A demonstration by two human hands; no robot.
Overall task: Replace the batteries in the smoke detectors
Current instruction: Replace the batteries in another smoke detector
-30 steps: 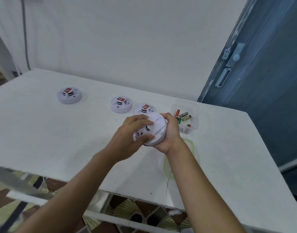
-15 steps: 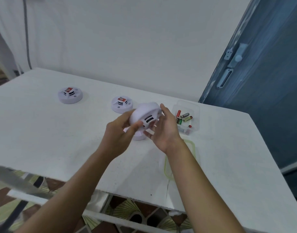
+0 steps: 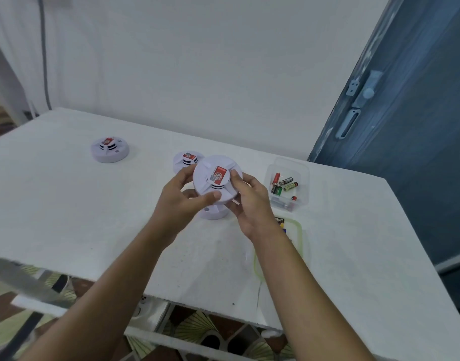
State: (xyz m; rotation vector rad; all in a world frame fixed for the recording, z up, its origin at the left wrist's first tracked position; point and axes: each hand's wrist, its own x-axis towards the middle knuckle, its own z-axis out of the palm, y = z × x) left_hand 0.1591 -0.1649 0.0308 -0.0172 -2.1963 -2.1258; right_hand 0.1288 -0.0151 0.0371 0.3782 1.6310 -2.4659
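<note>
White table (image 3: 67,204) against a pale wall, seen from above. At far left, one smoke detector (image 3: 109,149) sits face up, in a row with a second detector (image 3: 187,160) that is partly hidden behind the hands. Left hand (image 3: 182,201) and right hand (image 3: 249,204) each curl their fingers round the rim of the held detector (image 3: 217,179), which is raised above the table with its red label towards the camera. Gripping from opposite sides probably serves to twist the body on or off a base. A white round part (image 3: 214,212) lies on the table just beneath. To the right, a clear box (image 3: 304,178) holds loose batteries (image 3: 286,181), near the right hand for easy reach. A green-rimmed lid (image 3: 300,230) lies nearer the viewer. Label print is too small to read; a pack (image 3: 279,220) beside the right wrist shows "READY"
</note>
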